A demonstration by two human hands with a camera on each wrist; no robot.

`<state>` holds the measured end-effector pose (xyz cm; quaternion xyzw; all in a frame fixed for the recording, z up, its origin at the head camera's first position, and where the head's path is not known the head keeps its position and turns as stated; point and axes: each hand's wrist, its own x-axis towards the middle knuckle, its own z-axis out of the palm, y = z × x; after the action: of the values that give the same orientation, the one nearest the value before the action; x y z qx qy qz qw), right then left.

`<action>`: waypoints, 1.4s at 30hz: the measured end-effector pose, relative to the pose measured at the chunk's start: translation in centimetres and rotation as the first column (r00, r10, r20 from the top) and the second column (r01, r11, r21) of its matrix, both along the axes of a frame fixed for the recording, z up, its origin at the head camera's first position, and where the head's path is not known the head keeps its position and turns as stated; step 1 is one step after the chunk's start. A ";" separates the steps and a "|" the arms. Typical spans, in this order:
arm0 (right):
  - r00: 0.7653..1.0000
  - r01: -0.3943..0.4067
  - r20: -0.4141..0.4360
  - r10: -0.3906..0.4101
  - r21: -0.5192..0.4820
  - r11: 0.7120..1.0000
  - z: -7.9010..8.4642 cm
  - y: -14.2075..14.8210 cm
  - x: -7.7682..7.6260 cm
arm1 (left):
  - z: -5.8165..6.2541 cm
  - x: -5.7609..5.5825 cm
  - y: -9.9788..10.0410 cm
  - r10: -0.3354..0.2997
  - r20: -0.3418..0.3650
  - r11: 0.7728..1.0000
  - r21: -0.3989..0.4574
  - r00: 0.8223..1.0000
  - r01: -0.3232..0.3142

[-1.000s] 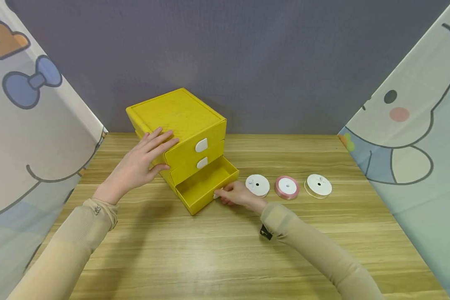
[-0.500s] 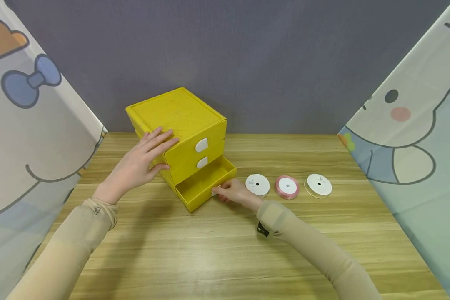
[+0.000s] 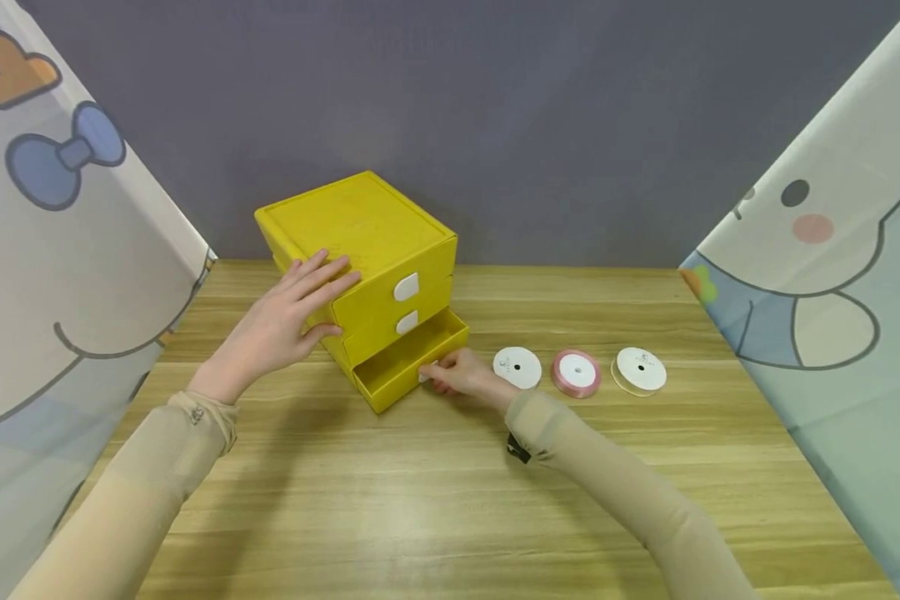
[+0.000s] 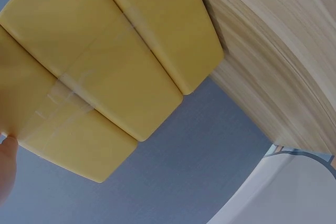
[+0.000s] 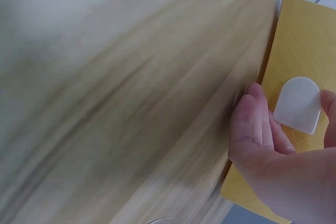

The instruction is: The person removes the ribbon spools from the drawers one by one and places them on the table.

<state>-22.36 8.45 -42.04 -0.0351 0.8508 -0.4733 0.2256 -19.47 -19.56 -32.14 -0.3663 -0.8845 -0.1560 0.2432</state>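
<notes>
A yellow three-drawer storage box point(image 3: 360, 221) stands left of centre in the head view. Its bottom drawer point(image 3: 392, 392) is pulled partly out, and no objects show inside. My left hand point(image 3: 277, 327) lies with extended fingers over the box's top left edge, the thumb against its side. With thumb and fingers, my right hand point(image 3: 465, 375) pinches the white pull tab point(image 5: 297, 104) on the bottom drawer's front. Only a fingertip point(image 4: 7, 150) of the left hand shows in the left wrist view, touching the box.
Right of the box lie three ribbon spools in a row: a white one point(image 3: 517, 367), a pink one point(image 3: 576, 372) and a cream one point(image 3: 639, 371). All rest on the wooden table point(image 3: 390, 508). A grey wall point(image 3: 540, 125) stands behind, with printed cloth panels at both sides.
The bottom drawer has slid a little further into the box, my right hand moving with it. My left hand has stayed in place on the box; the view has shifted slightly.
</notes>
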 end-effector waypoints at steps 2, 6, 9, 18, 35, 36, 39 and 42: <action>1.000 -0.010 -0.007 0.010 -0.012 1.000 0.1 -0.1 -0.2 | 0.0 0.0 0.0 -0.001 0.001 1.000 -0.001 1.000 0.001; 0.999 -0.018 -0.032 0.017 -0.023 1.000 0.1 -0.4 -0.5 | 0.1 0.0 0.2 -0.002 -0.002 1.000 -0.004 1.000 0.002; 0.999 -0.009 -0.039 0.008 -0.024 1.000 0.0 -0.7 -0.8 | 0.2 -0.1 0.3 -0.002 -0.002 1.000 -0.006 1.000 0.002; 0.999 0.006 -0.050 -0.007 -0.024 1.000 0.3 -1.3 -1.1 | 0.3 -0.1 0.2 -0.002 -0.003 1.000 -0.009 1.000 0.002; 0.998 0.044 -0.052 -0.046 -0.031 0.999 0.3 -2.7 -1.6 | 0.0 0.0 0.0 -0.003 0.001 1.000 -0.009 1.000 0.003; 0.998 0.046 -0.051 -0.048 -0.035 0.998 0.3 -2.8 -1.6 | 0.0 0.0 -0.1 -0.003 0.002 1.000 -0.008 1.000 0.003; 0.997 0.051 -0.046 -0.054 -0.056 0.997 0.2 -3.1 -1.7 | 0.0 0.1 -0.1 -0.001 0.001 1.000 -0.005 1.000 0.001; 0.997 0.054 -0.047 -0.057 -0.067 0.996 0.1 -3.2 -1.8 | 0.0 0.1 -0.1 0.000 0.005 1.000 -0.004 1.000 0.000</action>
<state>-24.17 5.26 -41.94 -0.0302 0.8407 -0.5060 0.1902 -19.37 -19.62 -32.15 -0.3661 -0.8855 -0.1552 0.2402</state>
